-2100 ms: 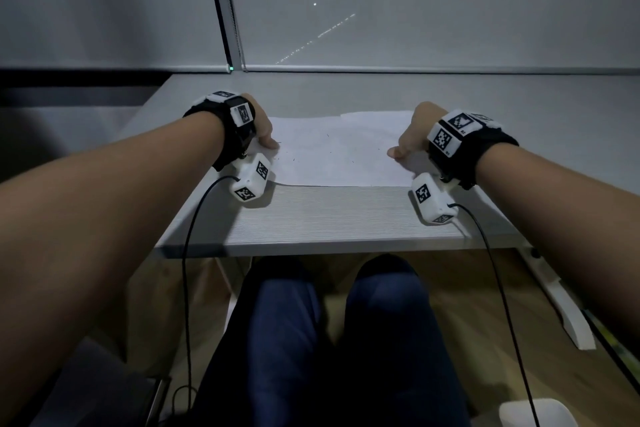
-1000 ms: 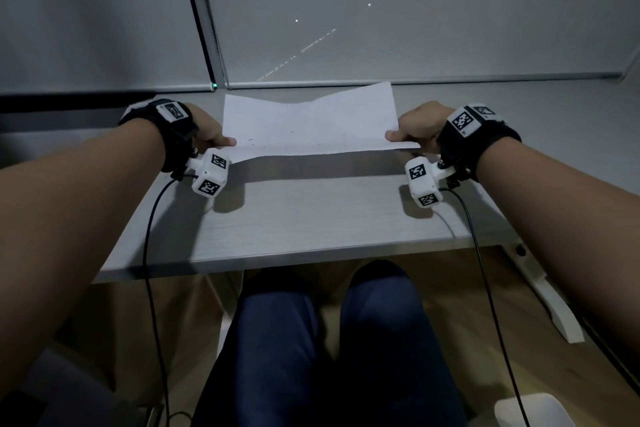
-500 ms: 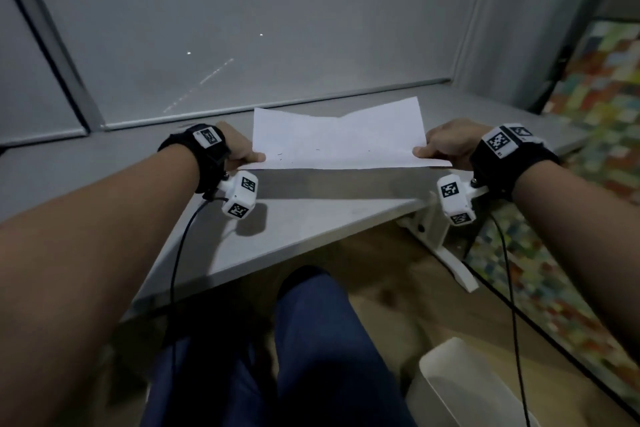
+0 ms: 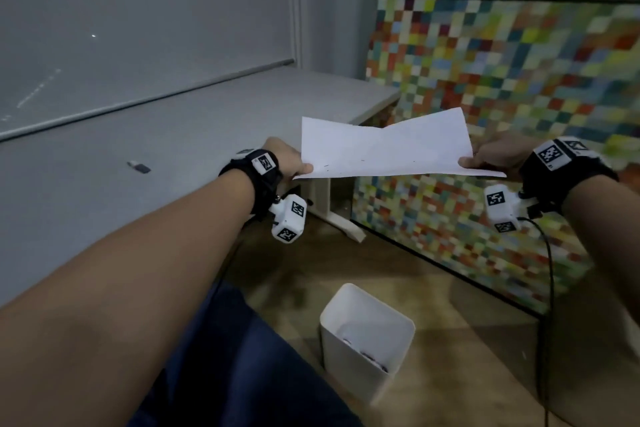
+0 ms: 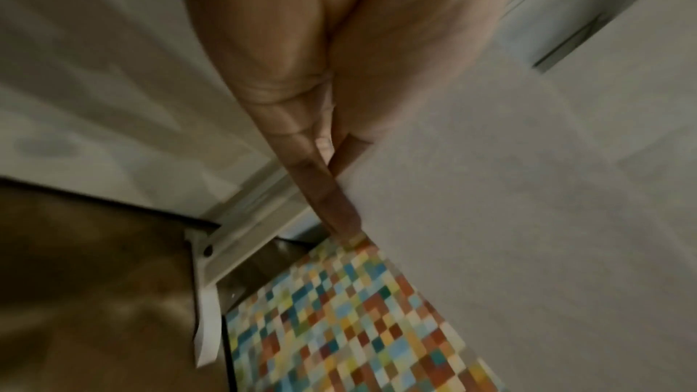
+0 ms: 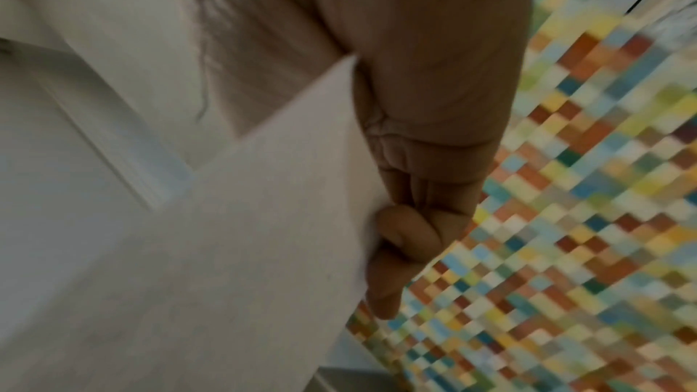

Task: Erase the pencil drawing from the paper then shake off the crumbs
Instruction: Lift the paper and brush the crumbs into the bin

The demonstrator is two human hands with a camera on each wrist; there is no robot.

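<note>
A white sheet of paper (image 4: 384, 147) hangs in the air past the right end of the table, sagging along a middle crease, with a few small dark crumbs near its front edge. My left hand (image 4: 289, 161) pinches its left edge and my right hand (image 4: 491, 156) pinches its right edge. In the left wrist view the paper (image 5: 528, 190) lies against my left hand's fingers (image 5: 328, 190). The right wrist view shows the paper (image 6: 245, 234) with my curled right hand's fingers (image 6: 407, 234) under its edge.
A white bin (image 4: 367, 340) stands on the wooden floor below the paper. The grey table (image 4: 173, 135) reaches left, with a small dark object (image 4: 138, 166) on it. A multicoloured checked panel (image 4: 502, 97) stands to the right. My leg in blue trousers (image 4: 235, 374) is below.
Both hands lifted the paper off the table and carried it to the right, beyond the table's end. The view has swung right, so the bin and the checked panel show now.
</note>
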